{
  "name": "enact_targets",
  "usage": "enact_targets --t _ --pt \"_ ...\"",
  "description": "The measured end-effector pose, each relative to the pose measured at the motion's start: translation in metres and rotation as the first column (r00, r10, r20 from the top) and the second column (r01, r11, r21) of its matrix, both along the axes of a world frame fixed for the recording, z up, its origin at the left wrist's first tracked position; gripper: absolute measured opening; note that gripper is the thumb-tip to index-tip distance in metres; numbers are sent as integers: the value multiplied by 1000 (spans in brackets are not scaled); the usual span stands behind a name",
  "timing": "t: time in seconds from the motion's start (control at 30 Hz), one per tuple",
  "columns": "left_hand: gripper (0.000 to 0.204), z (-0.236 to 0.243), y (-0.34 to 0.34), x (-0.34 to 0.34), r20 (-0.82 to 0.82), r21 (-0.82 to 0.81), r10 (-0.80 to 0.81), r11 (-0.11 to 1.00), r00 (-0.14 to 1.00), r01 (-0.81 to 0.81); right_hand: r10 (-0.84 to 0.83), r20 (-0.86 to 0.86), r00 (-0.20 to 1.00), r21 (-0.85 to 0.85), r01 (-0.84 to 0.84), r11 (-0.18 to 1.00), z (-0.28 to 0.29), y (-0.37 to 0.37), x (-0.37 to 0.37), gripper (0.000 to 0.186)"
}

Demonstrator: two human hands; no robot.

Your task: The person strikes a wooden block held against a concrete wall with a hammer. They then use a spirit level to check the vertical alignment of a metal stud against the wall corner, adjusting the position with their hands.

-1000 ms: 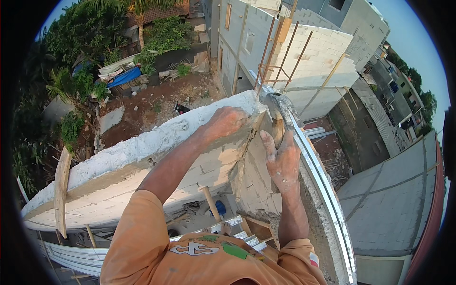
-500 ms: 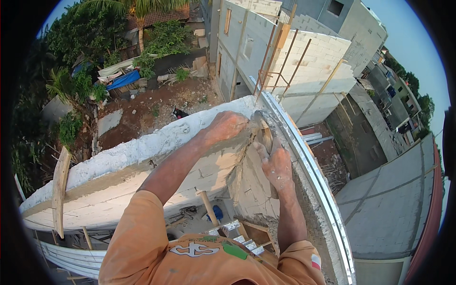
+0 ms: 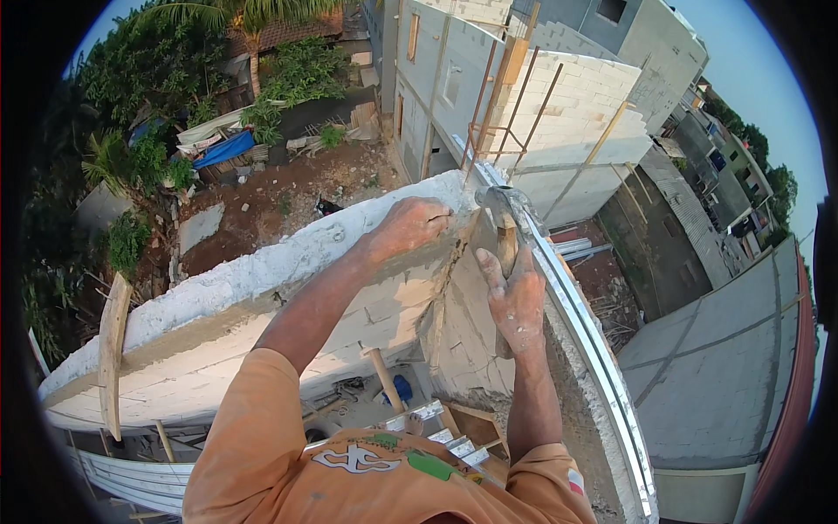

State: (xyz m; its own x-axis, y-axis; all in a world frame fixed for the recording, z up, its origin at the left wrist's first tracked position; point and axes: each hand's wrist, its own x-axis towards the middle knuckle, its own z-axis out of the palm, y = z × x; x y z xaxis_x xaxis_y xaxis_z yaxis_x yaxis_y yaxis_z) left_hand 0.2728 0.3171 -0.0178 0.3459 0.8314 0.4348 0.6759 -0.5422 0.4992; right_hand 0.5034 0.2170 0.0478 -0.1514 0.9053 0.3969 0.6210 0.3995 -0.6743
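My right hand (image 3: 517,301) grips the wooden handle of a plastering trowel (image 3: 496,208); its grey metal blade lies along the inner face of the right-hand wall (image 3: 467,323), up near the corner. A thumb and a stretched forefinger show along the handle. Grey mortar (image 3: 522,210) is smeared at the wall top beside the blade. Curled closed, my left hand (image 3: 408,225) rests by the rough white top of the left-hand wall (image 3: 262,262), just left of the corner. Whatever its fingers hold, if anything, is hidden.
A shiny metal channel (image 3: 580,319) runs along the right wall's top. Rusty rebar (image 3: 524,109) rises past the corner. A wooden plank (image 3: 112,349) leans over the left wall. Outside, the dirt ground (image 3: 271,205) lies far below; a wooden post (image 3: 384,382) stands inside.
My right hand and the trowel have moved up and slightly right, closer to the metal channel. The left hand stays closed at nearly the same spot.
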Motion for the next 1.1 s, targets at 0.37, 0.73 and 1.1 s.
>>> enact_targets --t 0.37,0.73,1.1 --pt "21 6 4 5 77 9 -50 999 996 49 -57 33 998 -270 64 961 -52 -24 30 55" --pt "20 7 -5 18 -225 131 -22 990 974 53 -85 -31 996 -260 74 963 -42 -30 30 50" --pt "18 0 11 13 -233 104 -69 990 970 95 -4 -65 998 -117 -3 993 -45 -8 7 43"
